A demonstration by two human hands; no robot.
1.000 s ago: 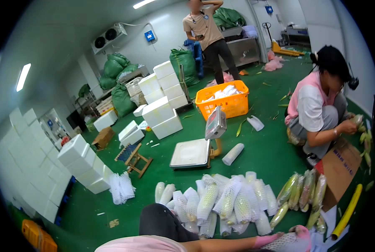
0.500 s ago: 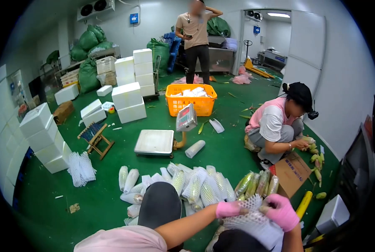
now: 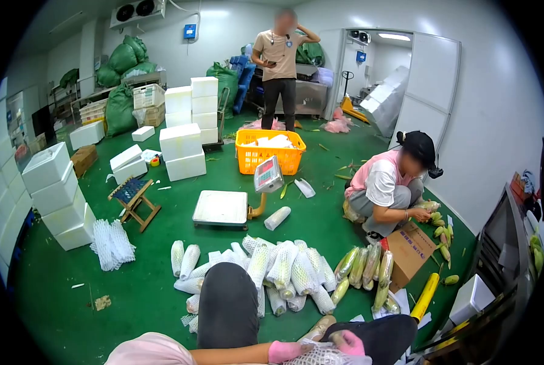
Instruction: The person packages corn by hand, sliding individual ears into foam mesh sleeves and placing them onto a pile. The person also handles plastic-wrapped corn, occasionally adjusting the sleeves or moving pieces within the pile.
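A white foam net sleeve (image 3: 325, 356) lies low over my lap, partly cut off by the bottom edge. My left hand (image 3: 288, 351), in a pink glove, is closed on its left end. My right hand (image 3: 348, 343), gloved alike, grips its upper right side with bent fingers. Whatever the sleeve may contain is hidden. Just ahead on the floor is a heap of corn cobs in white foam nets (image 3: 282, 267). To its right lie several corn cobs in clear wrap (image 3: 363, 267).
A co-worker (image 3: 394, 185) squats at right, handling corn beside a cardboard box (image 3: 409, 252). Another person (image 3: 279, 67) stands behind an orange basket (image 3: 271, 159). A scale (image 3: 220, 208), a folding stool (image 3: 134, 201), loose foam nets (image 3: 112, 244) and stacked white boxes (image 3: 56, 198) surround the floor.
Both hands have moved down and left with the foam net sleeve, from beside the wrapped corn to my lap. A stack of white boxes now shows in the doorway.
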